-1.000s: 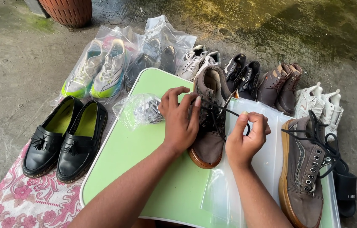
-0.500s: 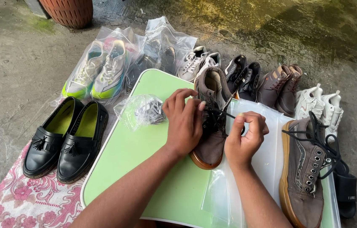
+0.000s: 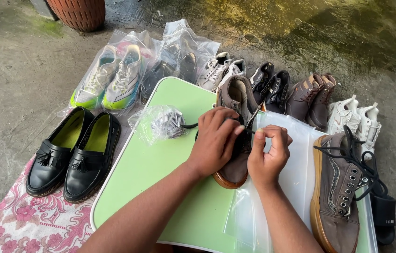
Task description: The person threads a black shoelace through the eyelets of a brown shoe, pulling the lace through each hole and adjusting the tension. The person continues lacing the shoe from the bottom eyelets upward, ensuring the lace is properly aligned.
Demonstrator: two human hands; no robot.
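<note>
A: Where does the brown shoe point(image 3: 235, 136) lie?

B: On the green table point(image 3: 160, 187), toward its far edge, long axis running near to far, heel far.

A: The hands?

B: Left hand point(image 3: 214, 145) lies over the lacing, curled. Right hand point(image 3: 268, 157), just beside the shoe, pinches a black lace point(image 3: 254, 116).

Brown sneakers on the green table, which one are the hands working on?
The brown sneaker at the table's middle, under both hands; its mate lies untouched at the right edge.
</note>
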